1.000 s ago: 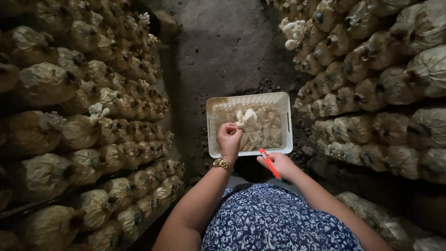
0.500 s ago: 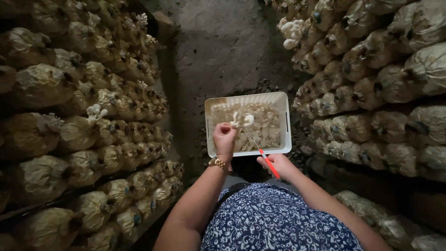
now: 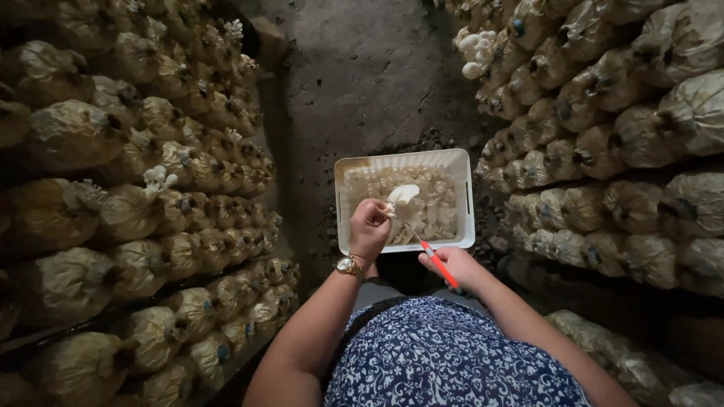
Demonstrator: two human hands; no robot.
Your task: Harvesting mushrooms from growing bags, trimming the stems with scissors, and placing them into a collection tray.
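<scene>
My left hand [image 3: 369, 228], with a gold watch on the wrist, is closed on a white mushroom [image 3: 402, 195] held over a white plastic basket [image 3: 461, 166]. The basket sits on the floor in front of me and holds several pale mushrooms. My right hand [image 3: 451, 265] grips a small knife with a red handle [image 3: 439, 264]; its blade points up toward the stem end of the mushroom in my left hand.
Stacked racks of bagged mushroom blocks [image 3: 143, 226] line the left side, and another wall of such bags [image 3: 618, 151] lines the right. White mushrooms sprout from a right-hand bag [image 3: 475, 53] and a left-hand one [image 3: 157, 178]. A narrow dark floor aisle [image 3: 362, 83] runs ahead.
My left hand has shifted slightly right over the basket with the mushroom, and the knife in my right hand has come up to meet it.
</scene>
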